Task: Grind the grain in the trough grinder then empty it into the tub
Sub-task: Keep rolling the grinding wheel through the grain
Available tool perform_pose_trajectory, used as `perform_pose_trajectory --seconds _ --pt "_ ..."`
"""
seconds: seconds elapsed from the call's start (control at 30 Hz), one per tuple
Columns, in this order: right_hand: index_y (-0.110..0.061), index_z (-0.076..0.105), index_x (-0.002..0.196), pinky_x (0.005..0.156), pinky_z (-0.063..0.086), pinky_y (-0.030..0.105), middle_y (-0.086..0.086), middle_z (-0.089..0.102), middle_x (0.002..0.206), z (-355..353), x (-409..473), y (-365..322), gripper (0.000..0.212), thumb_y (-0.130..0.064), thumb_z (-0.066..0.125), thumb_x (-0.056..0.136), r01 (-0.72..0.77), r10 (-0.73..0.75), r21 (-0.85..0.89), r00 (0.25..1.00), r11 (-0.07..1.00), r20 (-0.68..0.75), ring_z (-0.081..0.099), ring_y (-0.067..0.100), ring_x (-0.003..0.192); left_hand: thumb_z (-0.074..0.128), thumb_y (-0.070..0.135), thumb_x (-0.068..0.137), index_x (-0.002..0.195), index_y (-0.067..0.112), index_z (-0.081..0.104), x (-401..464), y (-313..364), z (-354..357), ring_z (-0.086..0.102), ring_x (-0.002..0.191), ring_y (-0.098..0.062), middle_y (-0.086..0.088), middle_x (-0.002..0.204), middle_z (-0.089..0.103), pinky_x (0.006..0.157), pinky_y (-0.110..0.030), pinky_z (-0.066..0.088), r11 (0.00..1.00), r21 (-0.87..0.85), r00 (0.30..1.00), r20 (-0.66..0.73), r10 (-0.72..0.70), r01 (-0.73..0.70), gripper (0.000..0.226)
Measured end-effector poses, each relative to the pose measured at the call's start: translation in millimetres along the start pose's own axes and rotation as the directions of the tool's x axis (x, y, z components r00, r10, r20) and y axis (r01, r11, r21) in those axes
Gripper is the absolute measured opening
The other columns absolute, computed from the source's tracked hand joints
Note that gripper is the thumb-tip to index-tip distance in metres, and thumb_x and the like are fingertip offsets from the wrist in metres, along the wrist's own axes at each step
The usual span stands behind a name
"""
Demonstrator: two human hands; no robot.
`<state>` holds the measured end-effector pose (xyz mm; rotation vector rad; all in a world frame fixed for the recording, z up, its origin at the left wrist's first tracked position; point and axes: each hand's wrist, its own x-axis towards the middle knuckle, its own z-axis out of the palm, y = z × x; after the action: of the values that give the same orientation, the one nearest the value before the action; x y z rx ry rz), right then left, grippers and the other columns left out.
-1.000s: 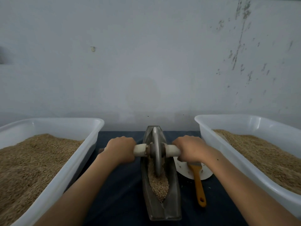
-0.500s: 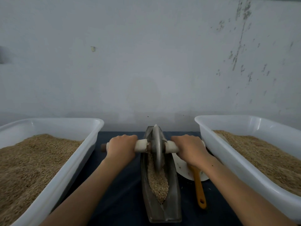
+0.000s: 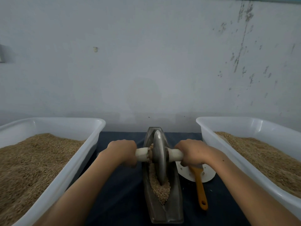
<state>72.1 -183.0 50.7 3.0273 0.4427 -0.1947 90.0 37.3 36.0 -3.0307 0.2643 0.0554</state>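
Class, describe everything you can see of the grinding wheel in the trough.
The grinding wheel is a thin, dull grey disc that looks like metal, standing upright on edge in the long grey trough. A pale axle runs through its centre; the left hand and right hand grip its two ends. Its lower rim sits in the brown grain.

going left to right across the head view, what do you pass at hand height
left tub → left hand → grinder wheel → right hand → right tub

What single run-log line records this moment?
stage: grinding | left hand, right hand: grip handle | wheel: in trough | grain: inside
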Motion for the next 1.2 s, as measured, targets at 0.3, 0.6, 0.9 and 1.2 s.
perform_pose_trajectory --seconds 0.3,0.6,0.9,1.2 --pt "-0.028 0.051 0.098 0.072 0.037 0.030 -0.002 0.064 0.100 18.2 9.6 0.2 0.013 -0.019 0.056 0.090 -0.021 -0.003 -0.058 0.923 0.998 -0.384 0.059 0.018 0.088 0.057 0.030 0.085 0.107 0.023 0.056 3.8 3.3 10.4 0.058 0.090 -0.019 0.001 0.101 0.062 0.069 -0.030 0.036 1.000 0.002 0.952 -0.305 -0.006 0.007 0.023" --pt "-0.018 0.058 0.123 0.076 0.050 0.030 0.003 0.065 0.111 -1.9 -1.2 0.7 0.043 -0.019 0.070 0.082 -0.015 0.012 0.035 0.997 0.999 0.081 0.062 0.019 0.096 0.070 0.031 0.076 0.116 0.016 0.057 -0.8 -0.3 -4.9 0.057 0.082 -0.016 0.003 0.089 0.057 0.074 -0.029 0.045 0.998 -0.051 0.995 0.082 0.052 -0.048 0.045" --pt "-0.031 0.041 0.087 0.067 0.034 0.029 -0.006 0.061 0.091 19.4 11.8 0.5 0.019 -0.017 0.055 0.089 -0.026 0.003 -0.057 0.925 0.998 -0.379 0.049 0.015 0.074 0.057 0.030 0.085 0.108 0.023 0.057 0.4 6.0 8.0 0.058 0.087 -0.019 0.002 0.097 0.061 0.068 -0.030 0.036 0.999 0.033 0.952 -0.305 -0.020 0.032 0.024" --pt "-0.023 0.059 0.115 0.066 0.040 0.028 -0.001 0.064 0.102 4.8 4.2 3.9 0.035 -0.020 0.069 0.082 0.013 -0.013 0.004 0.999 1.000 -0.034 0.055 0.014 0.082 0.065 0.033 0.080 0.114 0.019 0.057 -2.8 2.5 -0.5 0.052 0.080 -0.015 0.001 0.100 0.062 0.069 -0.028 0.039 0.999 0.041 0.996 -0.079 0.039 -0.036 0.038"
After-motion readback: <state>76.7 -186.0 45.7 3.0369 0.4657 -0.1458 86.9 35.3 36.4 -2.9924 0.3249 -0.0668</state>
